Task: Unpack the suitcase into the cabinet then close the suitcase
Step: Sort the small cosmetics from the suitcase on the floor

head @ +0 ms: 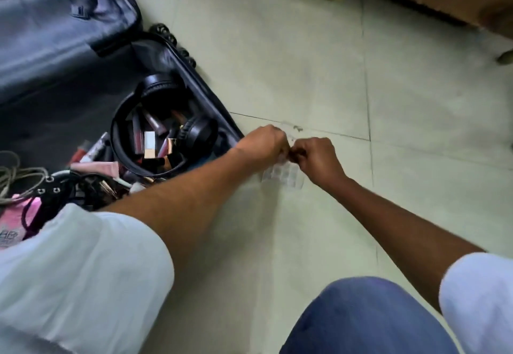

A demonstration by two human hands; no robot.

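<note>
Clear plastic, a small compartmented tray (283, 174), is pinched between both hands over the pale tiled floor (305, 81), the left hand (263, 143) and right hand (316, 159) curled on its top edge. Just left lies the open suitcase (69, 34), holding black headphones (166, 129), lipsticks (150, 140), a grey cord (16, 179) and pink cloth (16, 220); a blue knee (361, 317) fills the foreground.

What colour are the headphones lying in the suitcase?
Black. The headphones show clearly in the head view, lying in the open suitcase.
</note>
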